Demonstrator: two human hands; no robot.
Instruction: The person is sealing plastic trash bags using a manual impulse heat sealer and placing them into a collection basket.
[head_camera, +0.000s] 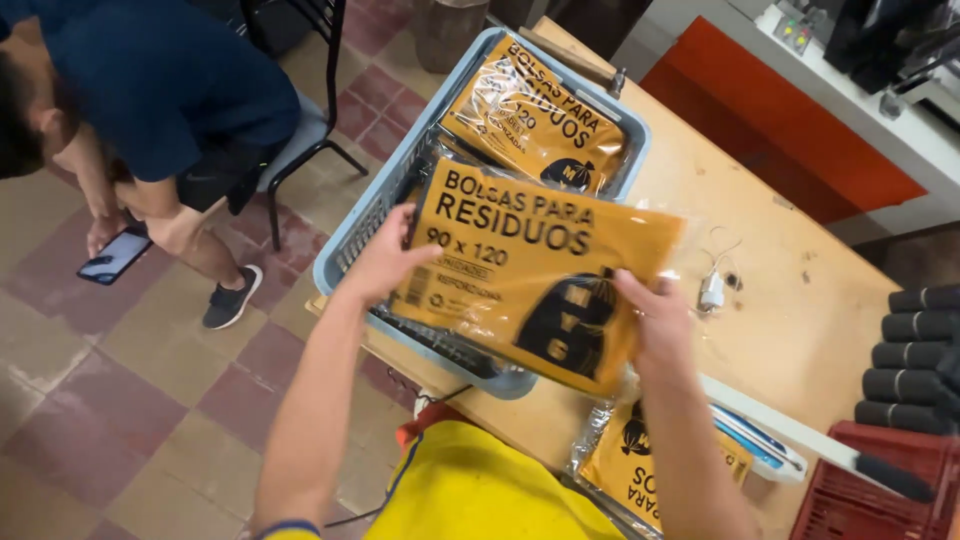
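The wooden table (800, 300) takes up most of what I look down on, with a light blue plastic basket (345, 245) sitting at its near-left edge. Inside the basket lies a yellow packet of bags (535, 115) with black lettering, flat at the far end. I hold another yellow packet (530, 270) just above the basket, tilted toward me: my left hand (385, 262) grips its left edge, fingers curled behind it, and my right hand (655, 320) pinches its right edge, thumb on the front. A third packet (640, 465) lies on the table near my body (partly hidden by my arm). Black rolls (915, 350) are stacked at the right, above a red crate (880, 480). A small white plug (712, 290) rests mid-table.
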